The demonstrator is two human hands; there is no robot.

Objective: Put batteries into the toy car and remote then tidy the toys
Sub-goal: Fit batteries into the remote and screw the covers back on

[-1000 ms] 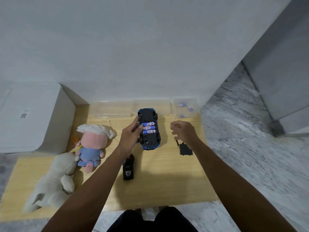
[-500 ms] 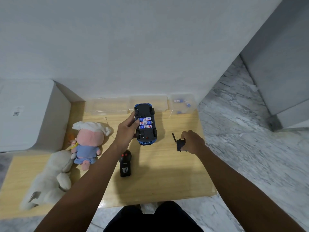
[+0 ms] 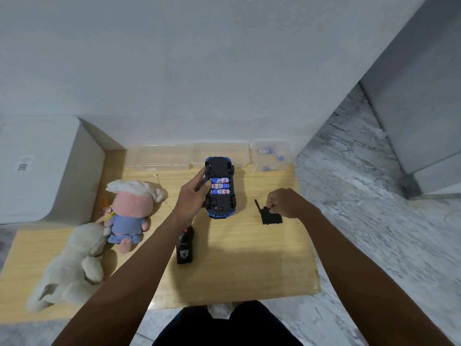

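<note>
The blue toy car (image 3: 220, 208) lies upside down on the wooden table (image 3: 249, 265), its battery bay open with three blue-and-white batteries (image 3: 220, 186) in it. My left hand (image 3: 193, 196) grips the car's left side. My right hand (image 3: 284, 202) pinches the top edge of the black battery cover (image 3: 271, 216), which rests on the table to the car's right. The black remote (image 3: 185, 248) lies under my left forearm. A clear box (image 3: 272, 156) at the back right holds more batteries.
Two empty clear boxes (image 3: 159, 158) stand along the back wall. A pink plush doll in blue (image 3: 129, 208) and a white plush (image 3: 72, 265) lie at the left. A white bin (image 3: 42, 168) stands beyond the table's left end. Marble floor lies to the right.
My right hand dropped from beside the car onto the black battery cover and took hold of its top edge. The left hand kept its grip on the car.
</note>
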